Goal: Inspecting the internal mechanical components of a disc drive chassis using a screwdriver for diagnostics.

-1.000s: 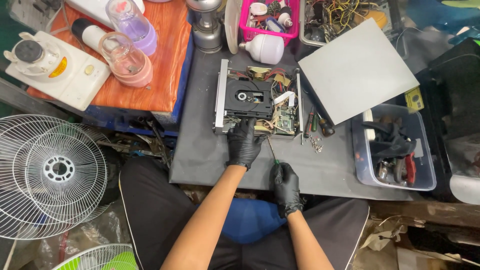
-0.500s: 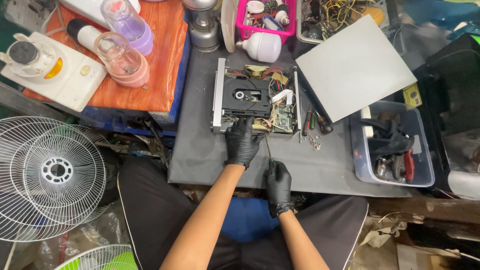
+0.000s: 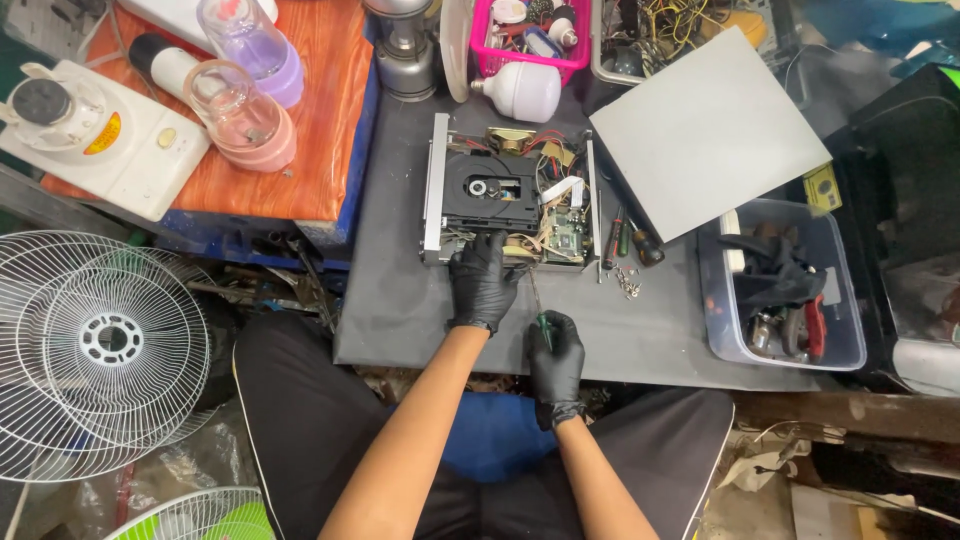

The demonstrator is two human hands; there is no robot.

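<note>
One opened disc player (image 3: 510, 200); left hand (image 3: 483, 280) spread flat on its front edge, right hand (image 3: 556, 355) just below it, fist around one screwdriver (image 3: 541, 318).

Dark grey counter (image 3: 400, 300) centre, cluttered. Orange wood-grain tabletop (image 3: 330, 130) upper left. White wire fan guard (image 3: 100, 350) on littered floor, lower left. Clear plastic bin (image 3: 830, 345) right. Even, bright light.

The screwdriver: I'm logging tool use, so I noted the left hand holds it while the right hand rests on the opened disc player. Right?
Not quite; swap the hands. The head view shows the right hand gripping the screwdriver while the left hand rests on the opened disc player.
</note>
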